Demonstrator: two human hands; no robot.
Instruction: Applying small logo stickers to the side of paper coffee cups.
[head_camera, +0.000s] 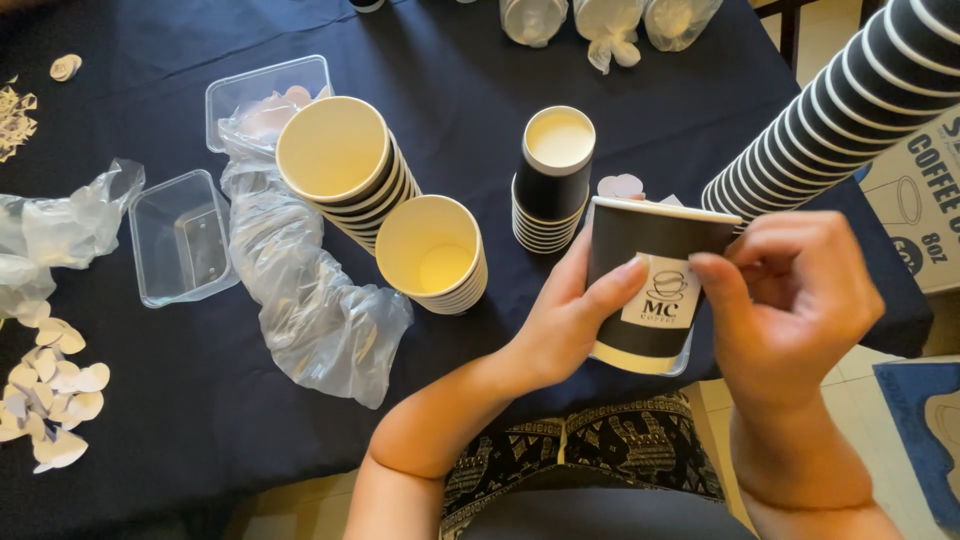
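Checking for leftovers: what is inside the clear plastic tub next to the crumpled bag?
The clear tub looks empty; only its ribbed base shows. Its left rim is partly covered by crumpled plastic.

Left hand grips black paper cup; right hand presses its white label. Left of cup: upright cup stack, two tilted stacks, crumpled plastic sleeve.

The paper cup held between both hands is matt black card with a smooth, pale sticker on its wall. At eleven o'clock from it, the cup stacks show cream, faintly satiny paper linings. The surface wears a dark, matt cloth. At nine o'clock lies crinkled, glossy clear plastic wrap; beyond it are two clear, smooth plastic tubs. Thin matt paper cut-outs lie at the left edge.
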